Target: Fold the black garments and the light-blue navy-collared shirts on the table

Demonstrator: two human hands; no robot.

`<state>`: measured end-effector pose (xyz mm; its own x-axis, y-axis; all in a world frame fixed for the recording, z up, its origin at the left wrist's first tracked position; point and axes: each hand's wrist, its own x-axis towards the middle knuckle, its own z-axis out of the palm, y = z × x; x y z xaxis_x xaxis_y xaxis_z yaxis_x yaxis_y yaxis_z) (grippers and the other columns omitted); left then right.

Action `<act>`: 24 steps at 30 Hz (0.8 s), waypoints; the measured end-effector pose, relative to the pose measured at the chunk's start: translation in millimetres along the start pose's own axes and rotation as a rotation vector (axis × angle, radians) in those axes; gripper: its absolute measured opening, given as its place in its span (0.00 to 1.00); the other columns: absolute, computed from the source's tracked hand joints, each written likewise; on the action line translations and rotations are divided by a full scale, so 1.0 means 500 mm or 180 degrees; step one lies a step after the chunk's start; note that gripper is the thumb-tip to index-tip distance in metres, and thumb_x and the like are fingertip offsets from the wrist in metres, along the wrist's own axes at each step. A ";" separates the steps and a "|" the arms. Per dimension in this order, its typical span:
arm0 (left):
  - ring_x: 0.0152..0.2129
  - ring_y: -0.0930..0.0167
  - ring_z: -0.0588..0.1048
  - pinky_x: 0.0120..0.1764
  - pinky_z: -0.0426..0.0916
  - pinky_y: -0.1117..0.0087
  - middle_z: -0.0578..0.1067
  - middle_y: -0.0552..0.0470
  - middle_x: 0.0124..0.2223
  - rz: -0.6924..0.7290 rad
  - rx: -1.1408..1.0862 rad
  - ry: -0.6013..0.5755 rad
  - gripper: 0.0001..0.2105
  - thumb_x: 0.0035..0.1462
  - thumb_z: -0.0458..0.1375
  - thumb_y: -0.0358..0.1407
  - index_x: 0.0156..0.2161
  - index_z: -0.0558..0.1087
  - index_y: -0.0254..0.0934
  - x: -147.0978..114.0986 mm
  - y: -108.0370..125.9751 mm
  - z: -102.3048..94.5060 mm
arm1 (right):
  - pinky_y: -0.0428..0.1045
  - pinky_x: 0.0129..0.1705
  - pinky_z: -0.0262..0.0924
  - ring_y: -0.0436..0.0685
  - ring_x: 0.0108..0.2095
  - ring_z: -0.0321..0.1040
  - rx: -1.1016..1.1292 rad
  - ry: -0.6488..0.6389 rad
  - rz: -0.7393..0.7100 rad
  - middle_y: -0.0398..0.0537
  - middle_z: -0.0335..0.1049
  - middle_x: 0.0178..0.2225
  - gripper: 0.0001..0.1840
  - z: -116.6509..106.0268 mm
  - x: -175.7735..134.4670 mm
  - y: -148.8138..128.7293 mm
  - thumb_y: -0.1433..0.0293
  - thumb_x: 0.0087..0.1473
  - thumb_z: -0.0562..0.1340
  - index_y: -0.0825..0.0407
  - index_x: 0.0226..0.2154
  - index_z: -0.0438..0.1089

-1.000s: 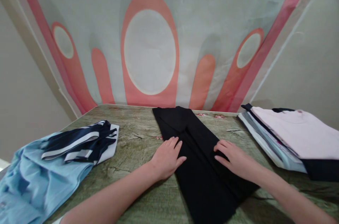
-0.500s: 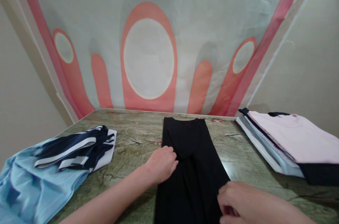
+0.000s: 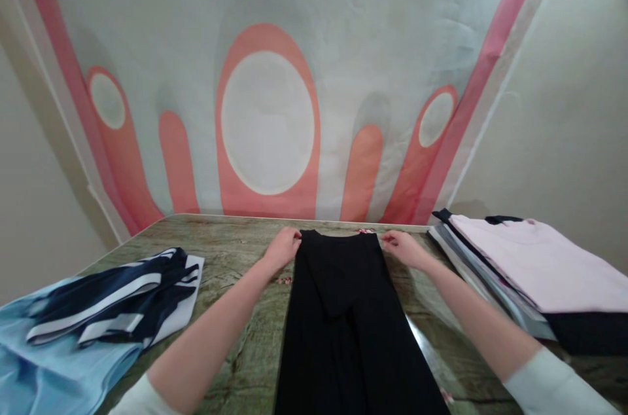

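A black shirt [image 3: 338, 284] lies lengthwise down the middle of the table, its sides folded inward and its neckline at the far end. At its far left shoulder corner is my left hand [image 3: 284, 248], fingers bent and pinched on the cloth. My right hand [image 3: 405, 249] is at the far right shoulder corner, fingertips just beside the fabric edge, thumb and fingers slightly apart. The near end of the shirt runs out of view at the bottom.
On the left lie a light blue garment [image 3: 63, 369] and a navy garment with white stripes [image 3: 122, 297]. A stack of folded clothes with a pink shirt [image 3: 540, 258] on top stands at right. The wood-patterned table [image 3: 235, 251] meets a patterned backdrop [image 3: 267, 205] behind.
Both hands have moved away from me to the shirt's far shoulder corners, the left from its left edge and the right from the near right side. The view has shifted slightly.
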<state>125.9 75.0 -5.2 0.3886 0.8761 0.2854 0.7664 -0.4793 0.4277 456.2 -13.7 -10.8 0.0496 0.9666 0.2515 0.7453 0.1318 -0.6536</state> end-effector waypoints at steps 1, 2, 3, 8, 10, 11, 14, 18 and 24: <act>0.39 0.67 0.71 0.44 0.62 0.70 0.73 0.47 0.38 -0.0109 -0.0022 0.0055 0.06 0.53 0.55 0.31 0.37 0.71 0.34 0.023 -0.016 0.011 | 0.50 0.38 0.60 0.56 0.34 0.68 0.0094 0.0121 0.0055 0.50 0.73 0.34 0.11 0.009 0.026 0.021 0.69 0.48 0.58 0.54 0.35 0.71; 0.38 0.67 0.71 0.43 0.63 0.70 0.73 0.47 0.38 -0.0219 -0.0042 0.0099 0.06 0.53 0.55 0.31 0.37 0.71 0.34 0.041 -0.029 0.021 | 0.50 0.39 0.60 0.56 0.34 0.68 0.0143 0.0172 0.0071 0.51 0.73 0.35 0.12 0.019 0.047 0.038 0.68 0.48 0.57 0.54 0.36 0.70; 0.37 0.67 0.72 0.42 0.63 0.70 0.74 0.46 0.38 -0.0309 -0.0056 0.0128 0.06 0.54 0.55 0.32 0.37 0.71 0.33 0.056 -0.041 0.030 | 0.51 0.39 0.61 0.56 0.34 0.68 0.0194 0.0205 0.0081 0.50 0.72 0.36 0.13 0.029 0.064 0.052 0.67 0.49 0.57 0.54 0.37 0.70; 0.35 0.68 0.74 0.37 0.65 0.72 0.76 0.47 0.37 -0.0607 -0.0226 0.0249 0.11 0.55 0.54 0.39 0.39 0.71 0.34 0.091 -0.070 0.061 | 0.52 0.41 0.60 0.57 0.36 0.67 0.0219 0.0035 -0.0115 0.49 0.72 0.36 0.16 0.060 0.095 0.091 0.60 0.51 0.55 0.53 0.36 0.70; 0.35 0.67 0.74 0.36 0.65 0.72 0.76 0.47 0.37 -0.0633 -0.0290 0.0258 0.14 0.53 0.56 0.44 0.40 0.71 0.34 0.098 -0.074 0.068 | 0.53 0.42 0.60 0.57 0.37 0.66 0.0275 -0.0084 -0.0211 0.49 0.71 0.36 0.17 0.060 0.096 0.098 0.58 0.51 0.55 0.53 0.36 0.70; 0.34 0.67 0.74 0.35 0.65 0.72 0.76 0.48 0.36 -0.0638 -0.0320 0.0252 0.17 0.51 0.57 0.46 0.40 0.71 0.35 0.102 -0.076 0.070 | 0.52 0.41 0.60 0.57 0.37 0.66 0.0334 -0.0128 -0.0258 0.49 0.71 0.37 0.17 0.058 0.096 0.100 0.58 0.52 0.55 0.53 0.37 0.70; 0.31 0.67 0.74 0.32 0.65 0.72 0.76 0.50 0.33 -0.0607 -0.0418 0.0212 0.20 0.46 0.62 0.46 0.41 0.71 0.35 0.110 -0.077 0.077 | 0.51 0.39 0.60 0.56 0.35 0.66 0.0353 -0.0193 -0.0393 0.48 0.70 0.37 0.18 0.053 0.094 0.105 0.58 0.52 0.55 0.52 0.38 0.69; 0.29 0.71 0.74 0.32 0.65 0.74 0.76 0.52 0.32 -0.0492 -0.0572 0.0240 0.14 0.47 0.62 0.38 0.41 0.71 0.36 0.116 -0.079 0.082 | 0.49 0.33 0.58 0.54 0.30 0.64 -0.0073 -0.0215 -0.0378 0.46 0.70 0.31 0.16 0.056 0.095 0.109 0.58 0.51 0.55 0.52 0.32 0.69; 0.32 0.71 0.74 0.37 0.66 0.73 0.75 0.50 0.34 -0.0354 -0.0589 0.0568 0.05 0.51 0.58 0.30 0.35 0.71 0.35 0.112 -0.074 0.087 | 0.48 0.31 0.57 0.54 0.27 0.64 -0.0297 0.0270 -0.0217 0.45 0.69 0.26 0.09 0.076 0.106 0.126 0.64 0.50 0.55 0.52 0.27 0.66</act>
<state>141.8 144.1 -42.2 0.1986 0.9085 0.3676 0.6864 -0.3966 0.6095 480.4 54.1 -65.9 0.0499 0.9335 0.3551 0.8073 0.1716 -0.5646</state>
